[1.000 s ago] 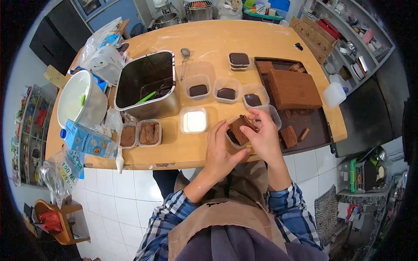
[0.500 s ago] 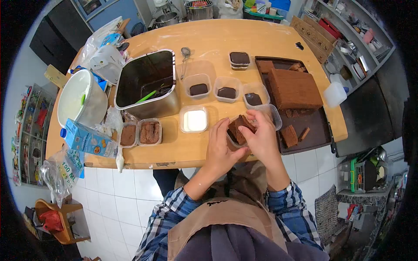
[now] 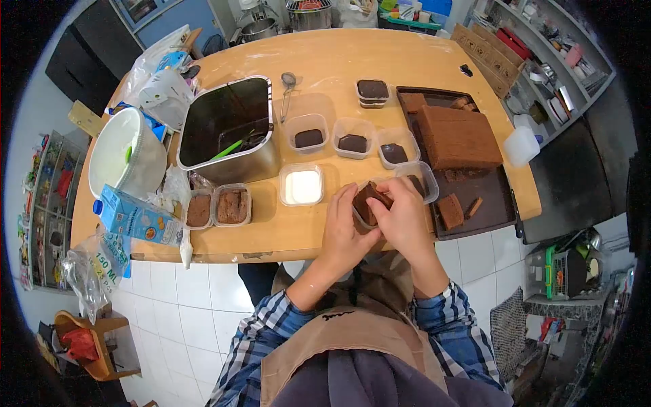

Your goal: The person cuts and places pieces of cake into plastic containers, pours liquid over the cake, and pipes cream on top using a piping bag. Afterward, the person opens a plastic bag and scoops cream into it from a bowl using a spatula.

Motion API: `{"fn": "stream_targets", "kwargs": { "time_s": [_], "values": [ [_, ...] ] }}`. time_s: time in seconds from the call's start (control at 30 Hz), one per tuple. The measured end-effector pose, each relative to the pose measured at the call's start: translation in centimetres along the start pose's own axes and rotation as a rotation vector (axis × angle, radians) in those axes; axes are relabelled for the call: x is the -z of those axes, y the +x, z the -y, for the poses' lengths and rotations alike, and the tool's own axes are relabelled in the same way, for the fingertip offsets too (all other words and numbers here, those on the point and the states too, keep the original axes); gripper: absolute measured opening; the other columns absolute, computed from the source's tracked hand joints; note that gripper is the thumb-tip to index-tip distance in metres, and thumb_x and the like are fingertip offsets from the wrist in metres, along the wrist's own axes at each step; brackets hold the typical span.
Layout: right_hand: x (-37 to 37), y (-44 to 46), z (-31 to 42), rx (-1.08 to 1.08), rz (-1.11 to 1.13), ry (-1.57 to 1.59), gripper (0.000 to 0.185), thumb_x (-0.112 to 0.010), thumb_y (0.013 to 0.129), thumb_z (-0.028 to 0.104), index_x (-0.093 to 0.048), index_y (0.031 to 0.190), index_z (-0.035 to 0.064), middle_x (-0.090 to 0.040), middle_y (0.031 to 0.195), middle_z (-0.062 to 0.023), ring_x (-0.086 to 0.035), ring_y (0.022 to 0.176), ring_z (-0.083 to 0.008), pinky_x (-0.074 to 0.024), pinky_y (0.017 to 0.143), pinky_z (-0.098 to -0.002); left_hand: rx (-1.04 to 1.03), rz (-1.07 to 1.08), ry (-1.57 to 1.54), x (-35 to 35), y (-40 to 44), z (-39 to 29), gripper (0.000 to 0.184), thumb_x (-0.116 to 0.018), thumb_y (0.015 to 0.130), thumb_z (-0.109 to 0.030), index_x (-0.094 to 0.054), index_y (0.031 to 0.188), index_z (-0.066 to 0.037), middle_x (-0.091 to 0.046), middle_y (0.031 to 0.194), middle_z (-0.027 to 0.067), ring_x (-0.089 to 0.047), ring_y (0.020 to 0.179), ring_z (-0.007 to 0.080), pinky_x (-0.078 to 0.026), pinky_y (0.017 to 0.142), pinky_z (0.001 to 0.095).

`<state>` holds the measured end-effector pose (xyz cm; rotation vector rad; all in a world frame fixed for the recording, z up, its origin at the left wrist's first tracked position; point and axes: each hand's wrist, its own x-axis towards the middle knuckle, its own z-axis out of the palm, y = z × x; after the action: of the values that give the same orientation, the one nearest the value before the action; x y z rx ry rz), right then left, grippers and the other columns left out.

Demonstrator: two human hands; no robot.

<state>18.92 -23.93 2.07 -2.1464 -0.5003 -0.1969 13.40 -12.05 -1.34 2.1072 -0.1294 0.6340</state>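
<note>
We observe a piece of chocolate sponge cake at the mouth of a clear plastic tub, between the two hands near the front edge of the wooden table. It sits tilted, partly within the tub walls; we cannot tell how deep it has gone.

Right hand: thumb on the cake's upper face, forefinger at its far right edge, the two clamped on the piece. Left hand: fingers curved round the tub's left side, thumb along the near side, closed on the tub. The cake lies to the right of the left fingertips and under the right thumb.

Visibility: the right hand covers the cake's right portion and much of the tub's rim on that side. The tub's base and contents below the cake are hidden from us. Just beyond the right knuckles, a second clear tub is partly covered by the hand; we make out something dark in it, not its detail. To the right, the dark baking tray bears a large chocolate cake slab and a cut wedge.
</note>
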Motion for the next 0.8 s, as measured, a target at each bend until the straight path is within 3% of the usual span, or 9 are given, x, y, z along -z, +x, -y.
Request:
{"fn": "stream_targets", "kwargs": {
  "time_s": [0.33, 0.53, 0.63, 0.8],
  "values": [
    [0.1, 0.2, 0.1, -0.004, 0.071, 0.014, 0.019, -0.066, 0.074, 0.008, -0.056, 0.086, -0.0034, -0.059, 0.087, -0.0212, -0.056, 0.08, -0.0396, -0.0467, 0.072, -0.0433, 0.018, 0.003, -0.031, -0.3, -0.1, 0.3, 0.078, -0.077, 0.06, -0.008, -0.037, 0.126, 0.007, -0.043, 0.123, 0.0239, -0.042, 0.115, 0.0386, -0.039, 0.097, 0.0418],
    [1.9, 0.3, 1.3, 0.163, 0.199, -0.208, 0.015, -0.059, 0.075, 0.008, -0.058, 0.086, -0.0032, -0.06, 0.089, -0.0213, -0.054, 0.084, -0.0389, -0.0445, 0.078, -0.0434, -0.006, -0.006, -0.036, -0.3, -0.2, 0.4, 0.079, -0.078, 0.06, -0.008, -0.037, 0.126, 0.006, -0.043, 0.124, 0.0231, -0.042, 0.115, 0.0382, -0.039, 0.096, 0.041],
    [3.0, 0.7, 1.5, 0.197, 0.298, -0.292, 0.022, -0.057, 0.073, 0.006, -0.059, 0.093, -0.0038, -0.061, 0.091, -0.02, -0.053, 0.086, -0.0376, -0.0438, 0.079, -0.0427, -0.005, 0.001, -0.033, -0.2, -0.2, 0.3, 0.079, -0.078, 0.06, -0.007, -0.037, 0.126, 0.005, -0.042, 0.125, 0.0228, -0.042, 0.116, 0.0381, -0.039, 0.097, 0.0408],
    [4.0, 0.8, 0.7, 0.205, 0.389, -0.171, 0.032, -0.059, 0.071, 0.004, -0.06, 0.102, -0.0051, -0.062, 0.089, -0.021, -0.052, 0.09, -0.0379, -0.0434, 0.08, -0.0424, -0.002, 0.021, -0.039, 0.2, 0.0, 0.0, 0.078, -0.079, 0.061, -0.009, -0.038, 0.126, 0.004, -0.042, 0.125, 0.0224, -0.043, 0.115, 0.038, -0.039, 0.097, 0.0406]
  ]
}}
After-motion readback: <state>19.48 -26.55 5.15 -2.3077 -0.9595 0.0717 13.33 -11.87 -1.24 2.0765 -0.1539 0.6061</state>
